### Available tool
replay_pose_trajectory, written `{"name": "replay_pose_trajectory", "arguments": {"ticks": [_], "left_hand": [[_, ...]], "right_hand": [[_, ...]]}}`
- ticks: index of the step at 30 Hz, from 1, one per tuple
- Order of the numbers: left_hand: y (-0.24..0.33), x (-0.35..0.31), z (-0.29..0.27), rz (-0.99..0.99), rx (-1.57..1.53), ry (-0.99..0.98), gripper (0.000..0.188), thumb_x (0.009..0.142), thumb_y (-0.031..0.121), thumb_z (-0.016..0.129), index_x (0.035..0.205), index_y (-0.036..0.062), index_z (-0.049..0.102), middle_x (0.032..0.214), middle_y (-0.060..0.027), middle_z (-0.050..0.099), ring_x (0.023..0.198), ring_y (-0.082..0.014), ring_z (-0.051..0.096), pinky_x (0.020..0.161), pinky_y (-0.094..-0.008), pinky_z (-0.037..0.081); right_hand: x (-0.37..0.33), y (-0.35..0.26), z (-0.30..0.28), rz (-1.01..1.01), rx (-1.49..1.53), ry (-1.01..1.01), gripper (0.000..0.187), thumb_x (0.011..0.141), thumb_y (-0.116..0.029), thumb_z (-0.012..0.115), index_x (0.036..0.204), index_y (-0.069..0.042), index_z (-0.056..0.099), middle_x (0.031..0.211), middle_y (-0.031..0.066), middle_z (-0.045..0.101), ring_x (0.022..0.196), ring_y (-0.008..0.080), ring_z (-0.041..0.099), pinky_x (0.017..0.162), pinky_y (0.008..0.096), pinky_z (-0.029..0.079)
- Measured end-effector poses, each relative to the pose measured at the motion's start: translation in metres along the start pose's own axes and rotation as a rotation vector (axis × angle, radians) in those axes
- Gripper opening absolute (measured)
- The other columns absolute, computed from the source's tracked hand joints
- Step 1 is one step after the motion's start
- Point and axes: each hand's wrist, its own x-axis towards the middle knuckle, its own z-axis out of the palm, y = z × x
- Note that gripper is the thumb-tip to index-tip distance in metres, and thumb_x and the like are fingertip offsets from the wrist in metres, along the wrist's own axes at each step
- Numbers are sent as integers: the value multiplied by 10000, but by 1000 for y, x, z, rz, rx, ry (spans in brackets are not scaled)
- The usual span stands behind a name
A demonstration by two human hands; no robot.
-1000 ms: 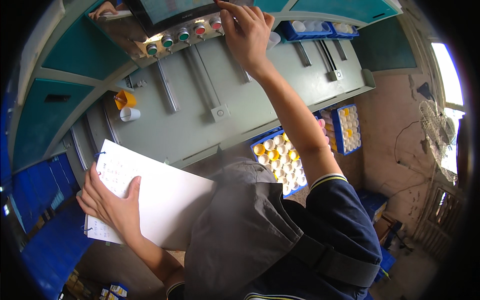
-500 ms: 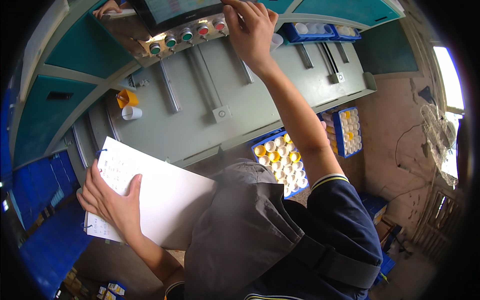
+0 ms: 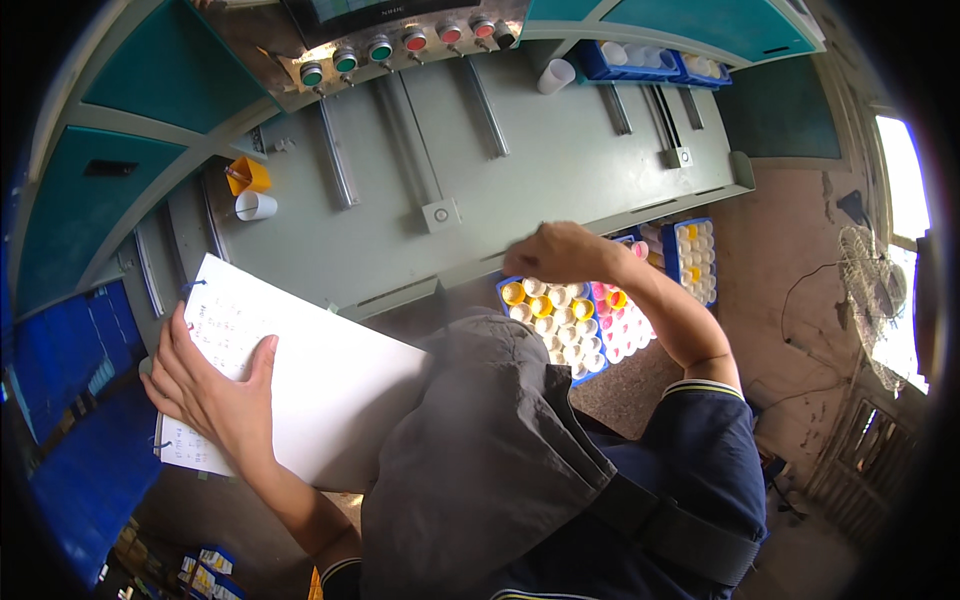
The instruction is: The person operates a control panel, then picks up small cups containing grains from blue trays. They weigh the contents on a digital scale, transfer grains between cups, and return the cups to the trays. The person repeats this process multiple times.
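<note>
My left hand [image 3: 215,400] grips a ring-bound notebook [image 3: 325,375], its thumb lying on the white page and its fingers near the bound edge. Blue rings run along that edge, and handwriting covers the part beside the thumb. My right hand [image 3: 562,252] is curled closed above the front edge of the grey bench, apart from the notebook. Whatever its fingers may hold is hidden. Just below it sits a blue crate [image 3: 590,372] packed with white and yellow cups. At the top is a metal control panel [image 3: 290,35] with green and red buttons under a screen [image 3: 370,8].
The grey bench [image 3: 400,260] carries metal rods, a white cup [image 3: 256,206], an orange holder [image 3: 248,175] and another white cup [image 3: 556,76]. Blue bins [image 3: 630,62] stand at the back right. More crates [image 3: 693,260] and a fan [image 3: 870,290] are at the right.
My right hand has come down from the screen toward me, to the bench's front edge. The notebook stays in my left hand. More pink-and-white cups now show beside the crate.
</note>
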Motion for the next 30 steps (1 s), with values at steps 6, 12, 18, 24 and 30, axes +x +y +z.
{"name": "replay_pose_trajectory", "arguments": {"ticks": [6, 12, 18, 24, 30], "left_hand": [[1, 0, 0, 0, 0, -12, 965, 615, 511, 877, 1411, 180, 443, 1358, -83, 517, 1299, -298, 426, 1170, -533, 205], [1, 0, 0, -3, 17, -22, 966, 618, 507, 876, 1414, 179, 437, 1366, -83, 511, 1301, -296, 423, 1175, -534, 197], [2, 1, -1, -2, 28, -32, 967, 617, 501, 876, 1415, 176, 437, 1364, -82, 512, 1303, -298, 424, 1176, -537, 195], [4, 1, -3, 6, 23, -28, 969, 618, 514, 872, 1414, 172, 439, 1358, -86, 515, 1300, -297, 429, 1173, -540, 197], [5, 1, -4, 26, 17, -15, 979, 620, 525, 869, 1417, 156, 436, 1356, -93, 514, 1297, -295, 433, 1172, -541, 196]], "right_hand": [[-75, 9, 100, 410, 281, -1024, 503, 1007, -479, 460, 1096, -50, 707, 942, 154, 724, 891, 274, 691, 718, 408, 545], [-146, -12, 179, 104, 1177, -348, 223, 992, -228, 539, 1093, -47, 619, 939, 17, 589, 790, 144, 564, 620, 308, 496], [-138, -32, 186, 1075, 1793, -237, 197, 974, -121, 567, 981, 55, 656, 818, 38, 629, 657, 139, 571, 575, 292, 478], [-138, -28, 183, 1118, 1648, -325, 306, 951, -131, 636, 1182, 67, 613, 1147, 132, 685, 1028, 224, 660, 876, 358, 556], [-70, 18, 91, 265, 190, -411, 289, 921, -368, 585, 902, -105, 703, 872, 83, 716, 835, 266, 695, 675, 362, 532]]}}
